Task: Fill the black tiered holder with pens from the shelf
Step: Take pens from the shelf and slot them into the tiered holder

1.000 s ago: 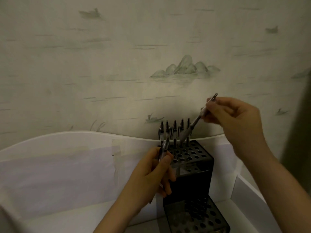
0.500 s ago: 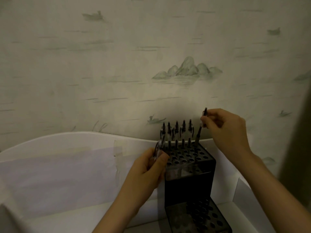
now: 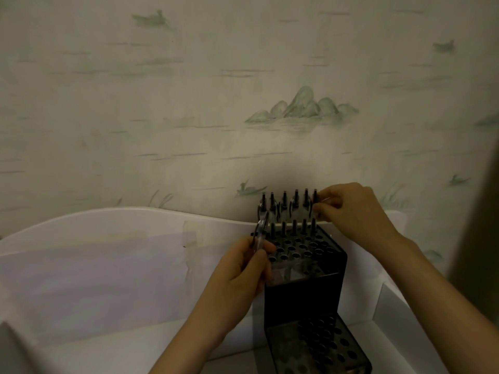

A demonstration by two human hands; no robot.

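The black tiered holder (image 3: pixel 305 290) stands on a white shelf, its upper tier (image 3: pixel 302 247) full of round holes and its lower tier (image 3: pixel 321 346) nearer to me. Several pens (image 3: pixel 283 206) stand upright in the two back rows of the upper tier. My right hand (image 3: pixel 351 211) pinches the top of the rightmost back-row pen (image 3: pixel 314 203), which sits low in its hole. At the holder's front-left corner, my left hand (image 3: pixel 240 276) grips a small bunch of pens (image 3: pixel 260 233) that point up.
The shelf's white curved back panel (image 3: pixel 135 238) rises behind the holder, with a white side wall (image 3: pixel 391 311) at the right. Patterned wallpaper (image 3: pixel 243 103) fills the view above. A dark edge (image 3: pixel 478 211) runs down the far right.
My right hand brought a tilted pen down from above, stood it upright and lowered it into the back row's rightmost hole. My left hand stayed by the holder with its pens.
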